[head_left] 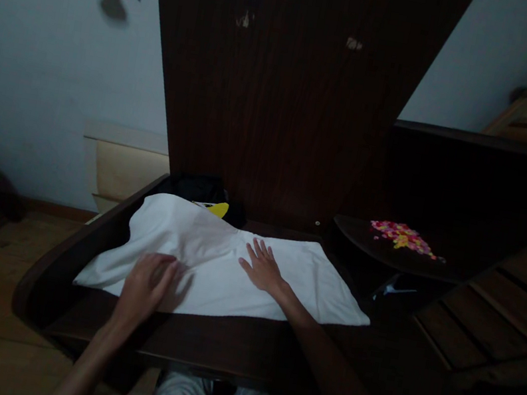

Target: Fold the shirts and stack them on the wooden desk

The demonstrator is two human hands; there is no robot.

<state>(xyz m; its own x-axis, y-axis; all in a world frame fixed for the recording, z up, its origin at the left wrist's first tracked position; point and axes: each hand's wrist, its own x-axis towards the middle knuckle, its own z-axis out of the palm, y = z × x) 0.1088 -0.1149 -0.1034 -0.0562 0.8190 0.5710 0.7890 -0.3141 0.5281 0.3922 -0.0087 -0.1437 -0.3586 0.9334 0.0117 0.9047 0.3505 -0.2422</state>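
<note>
A white cloth (214, 250), perhaps a shirt, lies spread across a dark wooden table (218, 345). My right hand (262, 268) rests flat on the middle of the cloth, fingers stretched out and apart. My left hand (144, 289) lies on the cloth's near left part, fingers curled downward against the fabric; whether they pinch it is unclear. The cloth's far left end bulges up over something beneath it.
A dark bundle with a yellow item (217, 209) sits behind the cloth. A small dark round shelf (385, 255) at right carries a heap of pink and yellow bits (401, 236). A tall dark wooden panel (288, 80) rises behind. Wooden slats (504, 298) stand at right.
</note>
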